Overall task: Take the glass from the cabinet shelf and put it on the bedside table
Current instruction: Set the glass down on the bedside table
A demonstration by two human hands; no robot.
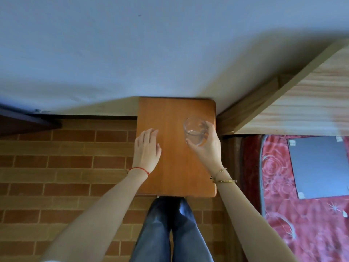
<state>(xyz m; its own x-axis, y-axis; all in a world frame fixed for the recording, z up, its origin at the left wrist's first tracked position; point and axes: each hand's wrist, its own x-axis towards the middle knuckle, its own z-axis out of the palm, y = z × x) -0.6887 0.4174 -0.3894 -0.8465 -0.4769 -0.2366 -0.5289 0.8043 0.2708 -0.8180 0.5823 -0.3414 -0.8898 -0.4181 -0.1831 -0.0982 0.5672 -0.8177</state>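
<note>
Head view, looking straight down. We list a small rectangular bedside table [175, 167] with an orange-brown wooden top, its far edge against a pale blue-grey wall [132, 44]. Over its right far part we hold a clear, round drinking glass [195, 131], upright; whether its base touches the wood we cannot tell. Our right hand [205, 146] is wrapped around the glass from the near right side, fingers curled on its wall, with gold bracelets [224, 180] at the wrist. Our left hand [147, 148] lies palm down with fingers spread loosely at the table's left edge, holding nothing, a thin red cord [138, 169] on its wrist. The two hands are well apart. To the right stands a light wood-grain bed frame [302, 103] just beside the table, and below it a red patterned bedcover [279, 214] bearing a flat grey rectangular sheet [319, 167]. A brick-patterned floor [66, 167] fills the left. Legs in dark blue jeans [170, 233] stand at the near edge.
</note>
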